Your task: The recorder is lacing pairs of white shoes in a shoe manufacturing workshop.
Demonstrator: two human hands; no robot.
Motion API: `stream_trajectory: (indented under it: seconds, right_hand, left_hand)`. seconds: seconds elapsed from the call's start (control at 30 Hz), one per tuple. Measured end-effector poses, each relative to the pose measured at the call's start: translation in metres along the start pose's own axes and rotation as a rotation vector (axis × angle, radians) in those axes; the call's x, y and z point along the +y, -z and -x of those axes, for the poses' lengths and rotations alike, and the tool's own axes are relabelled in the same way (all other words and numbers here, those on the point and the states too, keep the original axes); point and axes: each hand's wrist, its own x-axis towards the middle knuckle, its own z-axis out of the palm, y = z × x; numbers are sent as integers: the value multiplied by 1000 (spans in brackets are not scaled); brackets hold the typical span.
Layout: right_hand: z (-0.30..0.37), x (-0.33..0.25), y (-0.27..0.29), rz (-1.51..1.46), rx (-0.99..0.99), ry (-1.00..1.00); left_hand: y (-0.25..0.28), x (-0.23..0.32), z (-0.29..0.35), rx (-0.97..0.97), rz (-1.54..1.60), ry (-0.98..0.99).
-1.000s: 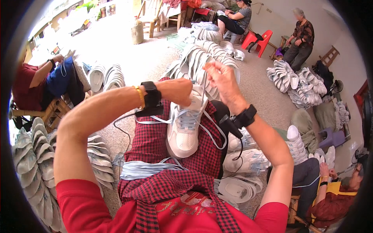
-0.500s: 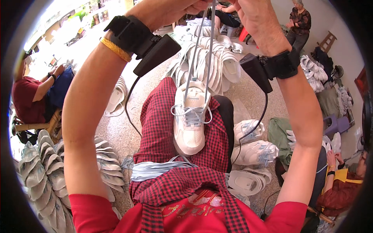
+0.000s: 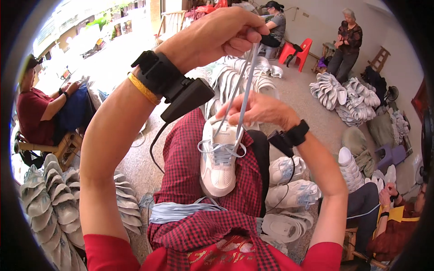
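Left hand (image 3: 219, 34) raised high, fingers pinched shut, wrist bent, forearm rising from lower left. Right hand (image 3: 257, 110) lower, near lap, fingers curled closed, forearm entering from lower right. Black band on each wrist.

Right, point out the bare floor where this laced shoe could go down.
Bare floor lies beyond the right hand, bordered by white shoe stacks and red chair. Another strip runs beside the left knee. Right of the lap, loose shoes crowd it.

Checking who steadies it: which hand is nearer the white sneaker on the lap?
Right. The right hand rests at the sneaker's collar; the left hand is raised well above, pulling the laces.
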Motion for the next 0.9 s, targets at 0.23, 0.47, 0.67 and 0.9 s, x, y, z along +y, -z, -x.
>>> stream_trajectory:
  seconds: [0.23, 0.47, 0.67, 0.9]
  right_hand:
    - [53, 73, -28, -612, 740, 144]
    - [133, 167, -59, -806, 1016, 83]
    - [145, 216, -45, 179, 1513, -293]
    - [63, 84, -79, 603, 770, 130]
  left_hand:
    - [52, -27, 108, 395, -640, -305]
    - [166, -145, 204, 644, 118, 61]
    - [152, -235, 202, 960, -1031, 195]
    - [40, -208, 132, 361, -919, -182]
